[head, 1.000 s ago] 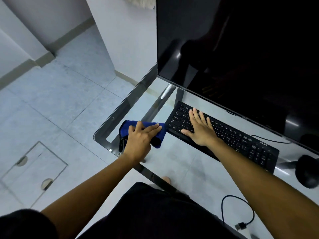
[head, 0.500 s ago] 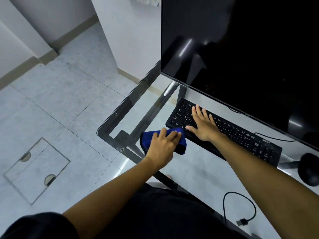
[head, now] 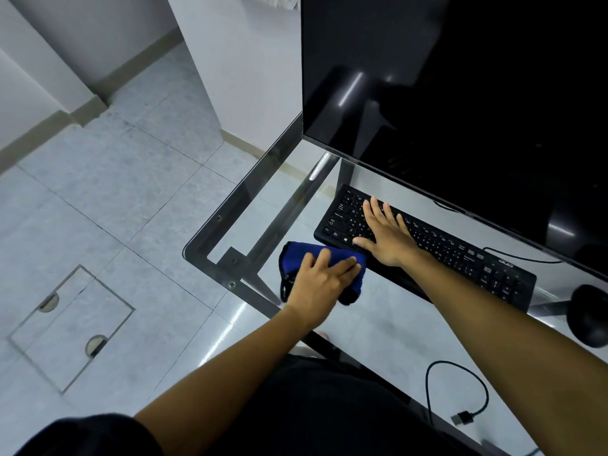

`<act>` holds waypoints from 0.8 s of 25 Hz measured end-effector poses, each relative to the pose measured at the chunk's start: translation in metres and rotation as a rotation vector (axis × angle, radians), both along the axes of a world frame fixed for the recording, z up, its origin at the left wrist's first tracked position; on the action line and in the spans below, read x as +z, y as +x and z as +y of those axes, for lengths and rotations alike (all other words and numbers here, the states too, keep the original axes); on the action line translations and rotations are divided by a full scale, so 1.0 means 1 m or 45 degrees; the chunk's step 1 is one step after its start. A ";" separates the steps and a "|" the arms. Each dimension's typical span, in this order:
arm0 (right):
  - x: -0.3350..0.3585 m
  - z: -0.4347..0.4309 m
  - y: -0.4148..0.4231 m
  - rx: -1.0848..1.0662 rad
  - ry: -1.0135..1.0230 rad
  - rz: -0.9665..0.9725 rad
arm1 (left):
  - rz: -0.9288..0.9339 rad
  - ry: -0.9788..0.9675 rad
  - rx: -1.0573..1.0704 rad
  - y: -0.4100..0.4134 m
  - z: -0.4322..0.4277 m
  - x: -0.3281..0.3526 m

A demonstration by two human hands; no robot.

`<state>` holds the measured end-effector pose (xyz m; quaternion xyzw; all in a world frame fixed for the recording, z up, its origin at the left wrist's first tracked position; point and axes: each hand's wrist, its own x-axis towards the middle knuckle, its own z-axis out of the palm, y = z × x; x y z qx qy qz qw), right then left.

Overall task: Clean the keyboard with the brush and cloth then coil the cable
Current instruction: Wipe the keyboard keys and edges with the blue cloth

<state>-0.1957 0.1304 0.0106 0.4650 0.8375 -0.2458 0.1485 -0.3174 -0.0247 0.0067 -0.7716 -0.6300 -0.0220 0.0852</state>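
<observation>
A glass desk (head: 210,232) is showing its rounded corner at 9 o'clock, with bare glass lying open between that corner and the black keyboard (head: 460,255). The keyboard is sitting at 2 o'clock, just below the dark monitor (head: 460,93). The right hand (head: 386,233) is lying flat and open across its left keys. The left hand (head: 320,283) is pressing down on a bunched blue cloth (head: 296,260), fingers spread over it, touching the keyboard's front-left edge. A black cable (head: 460,390) is looping loosely at 5 o'clock, its plug (head: 462,417) lying free on the glass.
</observation>
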 end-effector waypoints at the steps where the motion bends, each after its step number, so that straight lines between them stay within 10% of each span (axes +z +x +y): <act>1: 0.001 0.001 0.001 0.008 -0.011 0.007 | 0.029 0.035 0.011 -0.011 0.001 0.000; 14: 0.001 0.003 0.005 0.030 -0.013 0.042 | -0.058 0.018 0.040 -0.045 0.007 0.000; 20: 0.000 0.003 0.004 0.028 -0.008 0.032 | -0.395 0.059 0.600 -0.083 0.016 0.011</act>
